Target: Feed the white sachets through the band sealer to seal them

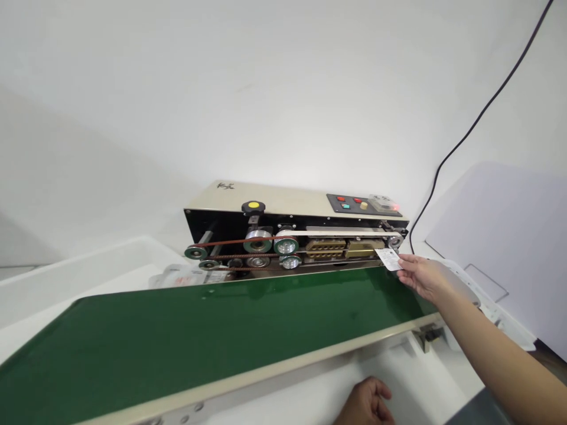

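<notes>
Two bare hands: the right grip (420, 277) pinches a light, floppy printed sachet (388, 258) by its edge beside the band sealer (292, 203); the left grip (365, 404) rests half-curled and empty below the green conveyor belt (221, 330)

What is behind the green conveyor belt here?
Behind the green conveyor belt sits a sealing machine with exposed wheels, belts and brass blocks, plus packets at left. The belt hides the machine's base and the packets' lower parts.
</notes>
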A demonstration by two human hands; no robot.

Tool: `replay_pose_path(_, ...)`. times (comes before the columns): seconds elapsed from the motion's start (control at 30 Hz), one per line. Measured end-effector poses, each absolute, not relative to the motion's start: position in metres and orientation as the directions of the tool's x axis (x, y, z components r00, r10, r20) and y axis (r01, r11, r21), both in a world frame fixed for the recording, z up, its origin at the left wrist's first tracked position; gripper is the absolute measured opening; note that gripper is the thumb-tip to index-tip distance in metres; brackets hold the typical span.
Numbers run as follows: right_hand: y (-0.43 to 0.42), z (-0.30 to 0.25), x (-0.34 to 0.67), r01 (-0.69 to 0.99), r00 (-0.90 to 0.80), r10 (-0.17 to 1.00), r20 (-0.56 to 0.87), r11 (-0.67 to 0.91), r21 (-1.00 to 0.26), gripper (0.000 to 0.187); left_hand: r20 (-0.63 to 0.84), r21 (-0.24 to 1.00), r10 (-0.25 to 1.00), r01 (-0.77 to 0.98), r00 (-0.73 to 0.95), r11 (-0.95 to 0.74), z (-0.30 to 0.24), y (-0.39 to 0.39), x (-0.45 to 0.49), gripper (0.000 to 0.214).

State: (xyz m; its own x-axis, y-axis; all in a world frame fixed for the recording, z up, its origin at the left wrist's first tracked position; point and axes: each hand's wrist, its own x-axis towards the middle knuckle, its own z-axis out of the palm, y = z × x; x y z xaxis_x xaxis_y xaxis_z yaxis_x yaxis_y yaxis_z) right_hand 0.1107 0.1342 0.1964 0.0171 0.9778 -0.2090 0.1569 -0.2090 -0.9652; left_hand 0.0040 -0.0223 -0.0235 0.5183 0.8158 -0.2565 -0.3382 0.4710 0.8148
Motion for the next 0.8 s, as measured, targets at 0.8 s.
replay_pose_path(0.8,0.015,0.121,0.170,0.770,0.456,0.831,0.320,-0.187,-0.610,0.045,-0.379,0.782,0.784,-0.283,0.491,0.555,0.006,-0.036,0.005,0.052)
